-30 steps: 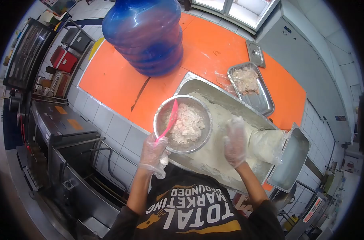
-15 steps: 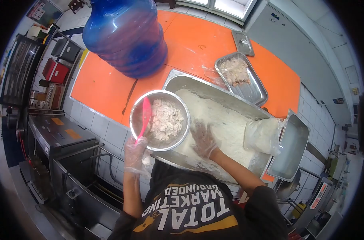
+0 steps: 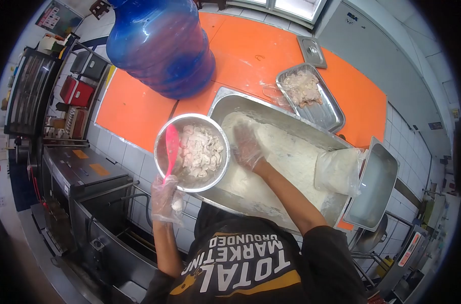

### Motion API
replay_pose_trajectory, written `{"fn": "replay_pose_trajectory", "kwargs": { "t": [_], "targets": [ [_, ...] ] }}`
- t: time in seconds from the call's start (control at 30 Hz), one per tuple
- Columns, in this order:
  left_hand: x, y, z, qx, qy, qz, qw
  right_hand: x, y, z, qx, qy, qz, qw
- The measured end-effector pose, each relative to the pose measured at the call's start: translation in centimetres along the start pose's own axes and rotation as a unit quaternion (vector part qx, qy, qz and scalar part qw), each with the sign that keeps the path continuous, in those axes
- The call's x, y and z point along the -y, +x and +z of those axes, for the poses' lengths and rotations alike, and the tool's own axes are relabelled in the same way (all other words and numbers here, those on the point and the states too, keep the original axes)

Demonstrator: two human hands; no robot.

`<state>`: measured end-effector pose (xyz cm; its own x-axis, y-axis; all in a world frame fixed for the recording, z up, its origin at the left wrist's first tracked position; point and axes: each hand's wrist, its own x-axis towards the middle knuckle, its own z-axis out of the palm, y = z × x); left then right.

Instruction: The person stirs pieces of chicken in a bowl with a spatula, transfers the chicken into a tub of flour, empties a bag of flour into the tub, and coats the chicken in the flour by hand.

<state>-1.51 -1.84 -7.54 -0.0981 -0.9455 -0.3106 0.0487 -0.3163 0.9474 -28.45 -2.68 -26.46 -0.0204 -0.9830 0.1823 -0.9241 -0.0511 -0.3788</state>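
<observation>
The metal bowl [image 3: 189, 182] is positioned over the near-left edge of the deep metal tub [image 3: 291, 123]. It contains pale, coated pieces [image 3: 202, 152]. A pink utensil [image 3: 172, 144] rests inside, against the bowl's left side, with its handle directed toward the near side.

The left hand [image 3: 164, 200], in a clear glove, is closed around the utensil handle at the bowl's near-left rim. The right hand [image 3: 248, 146], also gloved, is open over the left part of the tub, at the pale powder [image 3: 286, 152]; its fingers extend toward the far side and are blurred. Contact depth cannot be determined.

A clear bag of pale powder [image 3: 336, 169] lies in the right end of the tub. A rectangular pan [image 3: 375, 190] adjoins that end. Beyond the tub's far wall, a metal tray [image 3: 325, 117] holds further pale pieces [image 3: 301, 88] at its far-left end. A metal lid [image 3: 311, 50] lies beside the tray's far end.

The work surface [image 3: 134, 109] is orange. A large blue container [image 3: 159, 55] stands at its far left. White floor tiles [image 3: 123, 152] and a red box [image 3: 77, 92] are visible at left.
</observation>
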Motion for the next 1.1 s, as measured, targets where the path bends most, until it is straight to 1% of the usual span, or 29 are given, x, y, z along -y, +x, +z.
{"fn": "replay_pose_trajectory", "kwargs": {
  "t": [0.03, 0.07, 0.13, 0.17, 0.2, 0.23, 0.27, 0.3, 0.33, 0.37, 0.4, 0.47, 0.53, 0.6, 0.63, 0.67, 0.73, 0.77, 0.8, 0.83, 0.87, 0.9, 0.93, 1.0, 1.03, 1.1],
  "targets": [
    [0.4, 0.0, -0.1, 0.007, -0.010, 0.006, 1.000, 0.0, 0.3, 1.2, 0.036, -0.020, -0.023, 0.999],
    [0.7, 0.0, -0.4, 0.015, -0.020, 0.011, 1.000, 0.4, 0.0, 2.4, 0.036, -0.019, -0.024, 0.999],
    [1.2, 0.2, -0.9, 0.024, -0.036, 0.004, 0.999, 1.7, -0.9, 3.4, 0.135, 0.030, -0.081, 0.987],
    [1.3, 0.3, -0.9, 0.034, -0.054, -0.004, 0.998, 1.5, -1.1, 3.5, 0.132, 0.029, -0.078, 0.988],
    [1.2, 0.4, -0.7, 0.038, -0.053, -0.002, 0.998, 1.7, -1.0, 2.6, 0.169, 0.149, -0.056, 0.973],
    [1.2, 0.4, -0.5, 0.047, -0.078, 0.010, 0.996, 2.0, -0.9, 1.5, 0.204, 0.267, -0.034, 0.941],
    [1.5, 0.2, -0.6, 0.054, -0.100, 0.018, 0.993, 2.1, -0.2, 0.6, 0.174, 0.052, -0.035, 0.983],
    [1.9, 0.3, -0.9, 0.055, -0.099, 0.015, 0.993, 1.7, 0.5, 0.1, 0.175, 0.054, -0.033, 0.983],
    [2.3, 0.6, -1.4, 0.051, -0.090, 0.007, 0.995, 1.2, 1.6, -0.2, 0.070, 0.035, -0.011, 0.997],
    [2.5, 0.8, -1.8, 0.046, -0.080, -0.002, 0.996, 1.0, 2.4, -0.7, -0.037, 0.015, 0.011, 0.999],
    [2.0, 0.6, -1.4, 0.046, -0.080, -0.001, 0.996, 0.9, 3.2, -0.7, -0.010, 0.001, 0.003, 1.000],
    [0.9, 0.1, -0.2, 0.053, -0.101, 0.001, 0.993, 1.2, 3.2, -0.7, -0.003, 0.011, -0.004, 1.000],
    [1.4, 0.3, -0.6, 0.041, -0.098, -0.006, 0.994, 1.1, 2.6, 0.6, 0.007, 0.022, -0.012, 1.000],
    [2.1, 0.6, -1.2, 0.032, -0.091, -0.014, 0.995, 0.9, 1.6, 2.0, 0.037, 0.052, -0.093, 0.994],
    [2.5, 0.9, -1.5, 0.035, -0.091, -0.005, 0.995, 1.1, 0.8, 2.1, 0.038, 0.051, -0.090, 0.994],
    [2.9, 1.0, -1.7, 0.039, -0.091, 0.005, 0.995, 1.5, -0.1, 2.3, 0.109, 0.237, -0.045, 0.964],
    [2.5, 0.8, -1.3, 0.051, -0.097, 0.014, 0.994, 2.4, -1.7, 2.6, 0.172, 0.412, 0.000, 0.895],
    [2.2, 0.7, -1.1, 0.060, -0.102, 0.022, 0.993, 3.0, -2.5, 3.1, 0.153, 0.229, -0.130, 0.952],
    [2.0, 0.5, -0.9, 0.060, -0.102, 0.023, 0.993, 3.5, -3.2, 3.5, 0.126, 0.034, -0.254, 0.958],
    [1.8, 0.4, -0.6, 0.042, -0.090, 0.013, 0.995, 4.2, -3.8, 2.9, 0.126, 0.035, -0.254, 0.958],
    [1.6, 0.4, -0.5, 0.024, -0.079, 0.004, 0.997, 4.7, -4.5, 2.2, 0.111, 0.033, -0.286, 0.951],
    [1.7, 0.4, -0.6, 0.023, -0.079, 0.004, 0.997, 4.9, -5.2, 1.8, 0.097, 0.031, -0.317, 0.943],
    [1.9, 0.5, -0.9, 0.033, -0.081, 0.002, 0.996, 5.0, -5.8, 1.5, 0.098, 0.032, -0.318, 0.942],
    [2.1, 0.6, -1.2, 0.045, -0.085, 0.000, 0.995, 4.5, -6.8, 0.4, 0.155, 0.094, -0.287, 0.941],
    [2.2, 0.6, -1.4, 0.051, -0.089, 0.000, 0.995, 4.2, -7.0, -0.1, 0.155, 0.092, -0.286, 0.941],
    [1.7, 0.4, -0.9, 0.057, -0.094, 0.002, 0.994, 3.6, -7.1, -0.8, 0.252, 0.104, -0.267, 0.924]
  ]
}}
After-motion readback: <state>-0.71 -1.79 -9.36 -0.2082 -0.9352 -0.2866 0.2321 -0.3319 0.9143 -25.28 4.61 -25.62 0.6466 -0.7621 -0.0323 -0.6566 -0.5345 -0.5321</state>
